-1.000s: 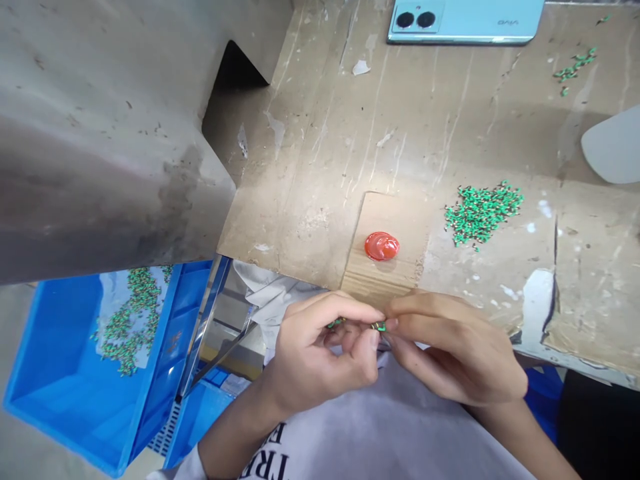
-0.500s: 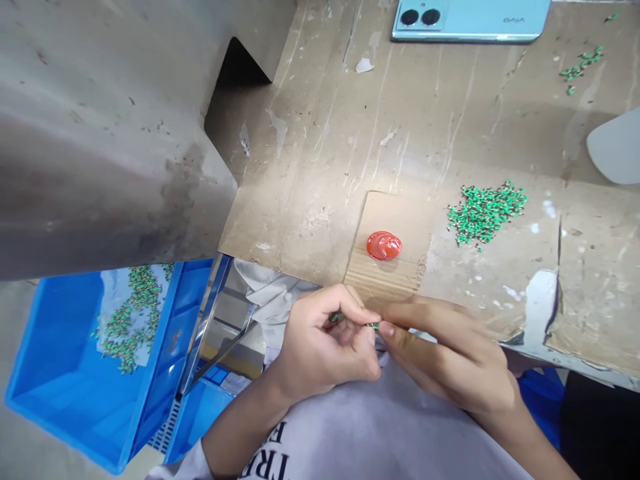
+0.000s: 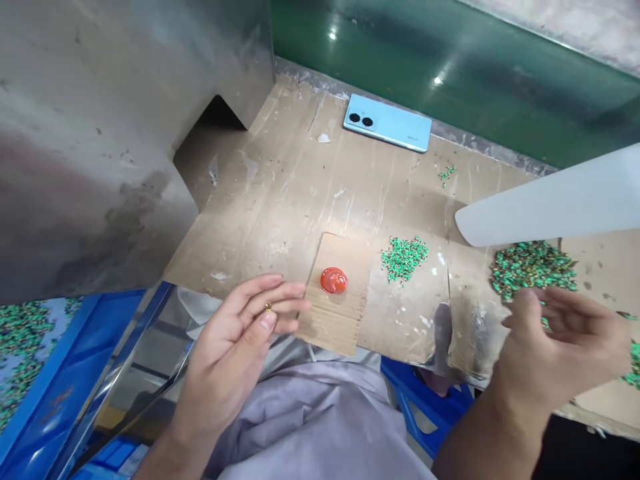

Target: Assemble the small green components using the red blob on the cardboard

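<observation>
My left hand is raised left of the cardboard piece, palm turned up. Its thumb pinches a tiny brass-coloured part against the fingers. Far to the right, my right hand hovers at the near edge of a large pile of small green-and-brass parts. Its fingers are loosely curled and slightly blurred, with the thumb apart from them and nothing visibly held. A smaller pile of green parts lies between the hands. On the cardboard piece sits a small red dish with a glossy surface.
A light-blue phone lies at the back by a green panel. At right a white tube-like object reaches over the table. A large metal housing stands at left, above a blue bin holding more green parts.
My hands have separated from their shared pinch: the right has swung to the large pile, the left has moved left. The view has shifted, showing the green panel and more table at right.
</observation>
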{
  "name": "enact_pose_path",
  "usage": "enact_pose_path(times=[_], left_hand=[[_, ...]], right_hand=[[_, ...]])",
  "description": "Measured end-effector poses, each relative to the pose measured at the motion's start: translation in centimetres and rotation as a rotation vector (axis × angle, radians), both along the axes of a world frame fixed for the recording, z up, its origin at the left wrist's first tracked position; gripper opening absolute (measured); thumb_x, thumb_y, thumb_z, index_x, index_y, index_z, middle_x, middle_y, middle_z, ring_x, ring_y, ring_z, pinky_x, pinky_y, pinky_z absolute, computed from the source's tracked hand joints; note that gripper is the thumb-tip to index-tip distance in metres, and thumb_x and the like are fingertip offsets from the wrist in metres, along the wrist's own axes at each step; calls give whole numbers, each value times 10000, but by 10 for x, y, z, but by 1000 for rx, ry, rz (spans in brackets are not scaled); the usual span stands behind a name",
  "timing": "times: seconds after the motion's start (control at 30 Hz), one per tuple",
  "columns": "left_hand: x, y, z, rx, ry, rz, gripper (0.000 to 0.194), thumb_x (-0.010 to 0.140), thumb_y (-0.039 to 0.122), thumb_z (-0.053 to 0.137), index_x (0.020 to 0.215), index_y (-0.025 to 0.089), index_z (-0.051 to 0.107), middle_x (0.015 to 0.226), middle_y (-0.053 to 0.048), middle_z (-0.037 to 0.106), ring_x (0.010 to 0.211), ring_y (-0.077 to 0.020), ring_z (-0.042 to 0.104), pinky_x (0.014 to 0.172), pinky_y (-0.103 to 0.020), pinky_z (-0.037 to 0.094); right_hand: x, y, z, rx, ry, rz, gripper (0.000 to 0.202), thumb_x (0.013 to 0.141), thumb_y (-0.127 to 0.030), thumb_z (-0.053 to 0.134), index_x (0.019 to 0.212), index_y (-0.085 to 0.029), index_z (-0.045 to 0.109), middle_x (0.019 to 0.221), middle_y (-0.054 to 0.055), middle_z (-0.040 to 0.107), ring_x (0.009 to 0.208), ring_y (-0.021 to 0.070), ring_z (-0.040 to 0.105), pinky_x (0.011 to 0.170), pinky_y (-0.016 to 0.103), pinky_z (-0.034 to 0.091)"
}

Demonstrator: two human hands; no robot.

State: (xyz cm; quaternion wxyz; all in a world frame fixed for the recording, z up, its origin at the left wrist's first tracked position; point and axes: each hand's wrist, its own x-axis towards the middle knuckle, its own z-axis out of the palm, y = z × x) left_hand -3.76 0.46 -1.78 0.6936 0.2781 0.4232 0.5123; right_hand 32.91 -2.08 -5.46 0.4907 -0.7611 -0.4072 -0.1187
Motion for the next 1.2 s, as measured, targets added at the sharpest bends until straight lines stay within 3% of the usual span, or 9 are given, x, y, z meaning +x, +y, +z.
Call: enact_pose_path(times=[0.13,0.2,0.3,0.37,0.63,0.77,0.87,1.0,1.2], left_hand=[[-1,-1,2,-43,-72,-70,300,1068,178,831,1311,348,870,1481,-79,837,1360,-253,817,1076,-260,704],[0,-3,0,-62,-106,-125,245,1038,181,872,1250,302,880,1421,-104,862,1322,-271,835,1028,-251,722],[3,-7,-5,-143,-162,-201,195,1008,174,907,1182,249,862,1245,-108,918,1151,-260,898,875,-205,743],[7,-10,-6,-202,-186,-219,175,1019,211,906,1177,240,839,1122,-88,937,996,-232,925,758,-173,732],[17,-10,-10,-149,-112,-229,221,1005,392,910,1037,177,871,863,-89,890,530,-139,772,414,-161,542],[16,-9,-8,-195,-13,-363,256,1019,407,875,1027,152,899,859,-115,865,498,-102,665,405,-173,458],[18,-10,-7,-201,24,-457,238,1033,387,851,1046,154,898,849,-103,854,509,-86,612,418,-167,408],[23,-11,-2,-202,-1,-433,187,974,337,924,978,156,879,796,-45,825,537,-65,586,497,-160,457],[20,-5,2,-251,40,-354,197,845,257,1023,913,160,866,718,-3,799,514,-55,557,510,-145,479]], right_hand=[[6,-2,5,-18,-127,92,235,923,-266,893,1155,-279,859,992,98,796,747,313,763,608,467,547],[-10,-2,6,-168,-154,275,106,980,-352,858,1051,-274,861,933,68,789,722,263,727,649,441,576],[-39,0,6,-412,-92,596,165,1042,-404,803,1001,-249,843,967,54,809,828,240,758,749,405,618],[-52,4,4,-452,-87,682,180,1093,-379,746,1045,-230,834,999,67,813,888,241,770,766,392,617],[-53,13,-2,-425,-195,659,156,1067,-347,757,957,-245,797,892,40,771,676,200,651,634,371,503],[-69,8,11,-344,-95,755,120,1016,-186,743,923,-256,713,822,24,696,636,179,597,591,352,471],[-97,0,20,-245,18,942,121,1091,-221,657,988,-274,691,825,10,676,689,186,662,595,317,531],[-130,-3,19,-184,280,1257,149,1034,-89,693,1080,-228,719,891,30,704,726,171,692,596,288,566],[-141,6,14,-87,208,1272,209,989,-33,744,1089,-215,767,898,50,775,768,183,758,642,279,619]])
